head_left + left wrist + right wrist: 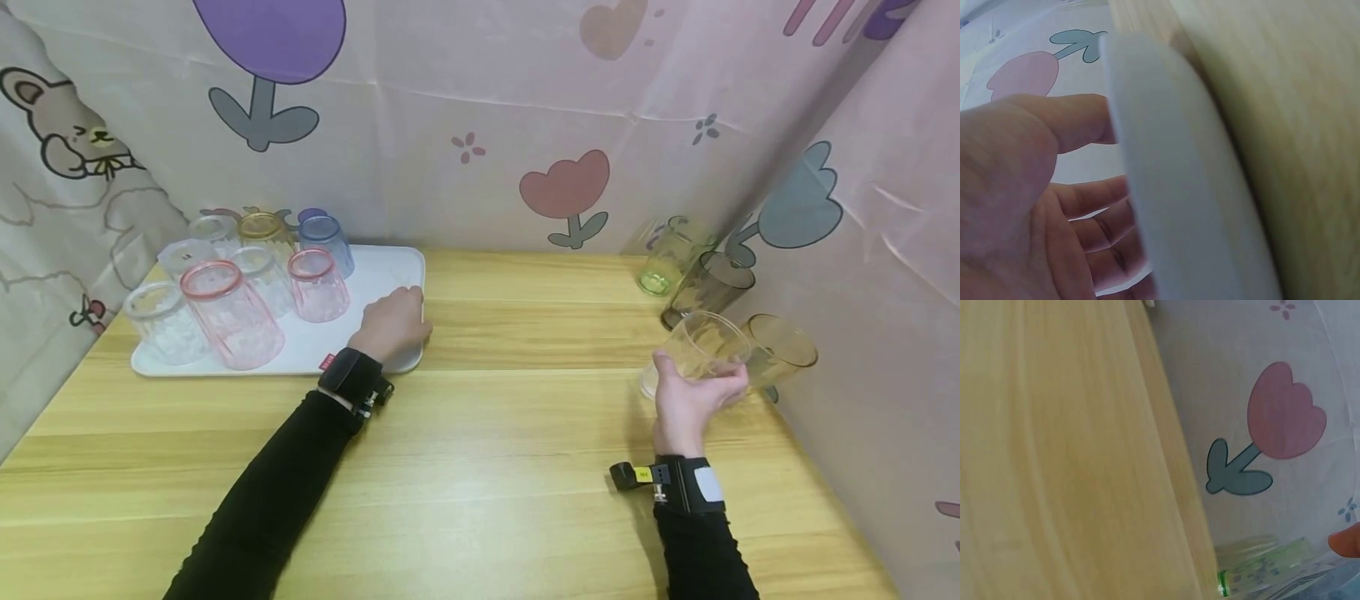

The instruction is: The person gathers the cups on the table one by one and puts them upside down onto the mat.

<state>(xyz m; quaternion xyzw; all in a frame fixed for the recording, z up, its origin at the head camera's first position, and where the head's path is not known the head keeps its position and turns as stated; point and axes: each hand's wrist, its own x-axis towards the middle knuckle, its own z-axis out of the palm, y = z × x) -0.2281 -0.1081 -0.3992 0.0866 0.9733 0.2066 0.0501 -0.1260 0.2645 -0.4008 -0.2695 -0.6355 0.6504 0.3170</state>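
Note:
My right hand (693,398) grips a clear glass tumbler (701,348) at the table's right side, tilted toward the wall. Beside it stand an amber tumbler (780,354), a smoky grey tumbler (705,287) and a green tumbler (670,254), which also shows as the green tumbler (1260,565) in the right wrist view. My left hand (393,327) holds the right edge of a white tray (390,275); in the left wrist view its fingers (1085,212) curl at the tray's rim (1172,200). On the tray stand several tumblers, among them a large pink one (228,312) and a blue one (326,242).
The wooden table (487,467) is enclosed by a pink patterned curtain (525,108) at the back and on both sides. The four loose tumblers crowd the right corner near the curtain. A black wrist camera (675,479) sits on each forearm.

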